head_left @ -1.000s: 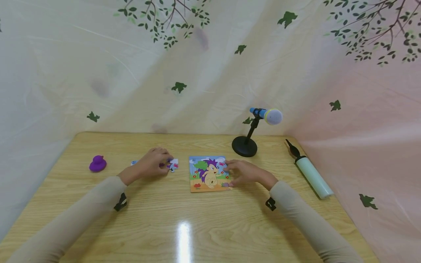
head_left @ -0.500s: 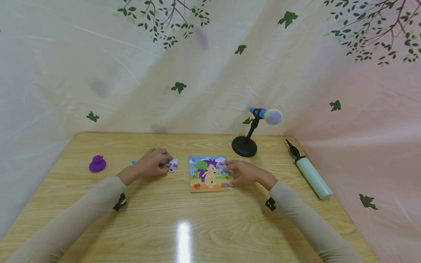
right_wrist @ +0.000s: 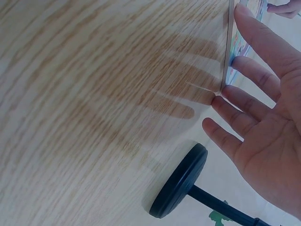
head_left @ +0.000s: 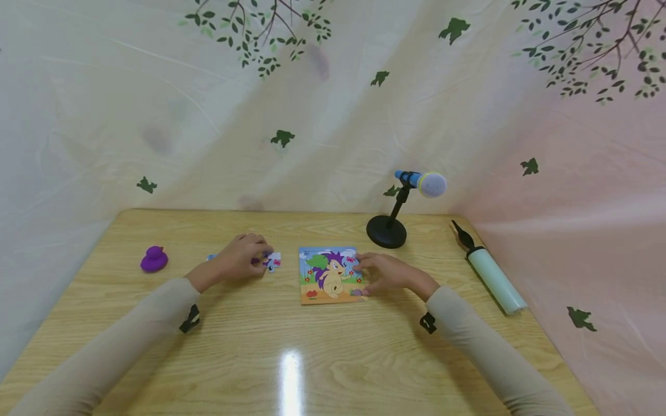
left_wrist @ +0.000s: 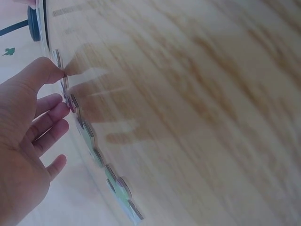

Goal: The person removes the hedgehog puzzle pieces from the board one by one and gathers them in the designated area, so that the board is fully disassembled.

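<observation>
If the left hand point(head_left: 239, 259) drags or presses unevenly, the puzzle pieces point(head_left: 275, 262) at its fingertips, left of the hedgehog board point(head_left: 331, 276), could slide apart or tip; whether it pinches or merely touches them, I cannot tell. At the board's right edge, the right hand point(head_left: 389, 271) holds nothing, its extended fingers touching; a leftward nudge might shove the board into those pieces.
</observation>
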Demonstrator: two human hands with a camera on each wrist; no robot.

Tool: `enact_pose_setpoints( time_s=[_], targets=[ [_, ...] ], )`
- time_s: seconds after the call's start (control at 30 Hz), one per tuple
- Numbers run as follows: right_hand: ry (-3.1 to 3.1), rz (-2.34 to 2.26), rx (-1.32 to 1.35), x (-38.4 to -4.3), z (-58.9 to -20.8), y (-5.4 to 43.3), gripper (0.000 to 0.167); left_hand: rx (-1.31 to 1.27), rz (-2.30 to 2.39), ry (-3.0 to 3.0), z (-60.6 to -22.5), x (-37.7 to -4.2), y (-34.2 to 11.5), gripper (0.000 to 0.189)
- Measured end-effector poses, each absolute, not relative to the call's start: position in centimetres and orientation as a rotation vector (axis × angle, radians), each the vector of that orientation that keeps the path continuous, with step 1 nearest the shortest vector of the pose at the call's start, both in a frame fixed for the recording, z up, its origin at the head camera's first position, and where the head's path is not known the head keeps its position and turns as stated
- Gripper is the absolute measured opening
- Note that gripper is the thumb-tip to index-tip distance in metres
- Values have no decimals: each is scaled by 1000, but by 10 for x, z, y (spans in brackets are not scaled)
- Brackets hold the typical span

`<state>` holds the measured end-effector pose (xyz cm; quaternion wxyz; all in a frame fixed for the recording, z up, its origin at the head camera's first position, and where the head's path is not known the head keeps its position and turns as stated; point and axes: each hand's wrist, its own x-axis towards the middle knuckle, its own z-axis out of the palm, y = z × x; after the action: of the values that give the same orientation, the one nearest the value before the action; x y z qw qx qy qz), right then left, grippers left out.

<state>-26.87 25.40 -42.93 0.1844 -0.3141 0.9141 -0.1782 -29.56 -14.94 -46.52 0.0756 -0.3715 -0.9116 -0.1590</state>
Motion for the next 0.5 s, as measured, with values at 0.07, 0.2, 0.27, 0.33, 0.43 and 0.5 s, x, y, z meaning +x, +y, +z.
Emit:
enact_pose_setpoints(
  time_s=[0.07,0.2,0.27,0.33,0.43,0.5],
  targets=[
    [2578,-499,-895,-269,-430,254,60,-1114,-475,-2734,-465,-295,-149,35],
    [2582,-499,-911,-269,-430,254,60,-1114,-485,-2729,-464,-294,-149,34],
    [2583,-499,-913,-269,-431,255,59,-1112,-489,-2727,-463,-294,-149,34],
    [2584,-496,-912,-269,-431,255,59,-1112,-497,-2723,-462,-293,-149,34],
    [2581,-499,-909,-269,-431,255,58,-1107,-514,-2727,-461,-291,-148,36],
    [2579,-501,-908,-269,-431,255,58,-1108,-516,-2730,-460,-291,-146,39]
  ],
)
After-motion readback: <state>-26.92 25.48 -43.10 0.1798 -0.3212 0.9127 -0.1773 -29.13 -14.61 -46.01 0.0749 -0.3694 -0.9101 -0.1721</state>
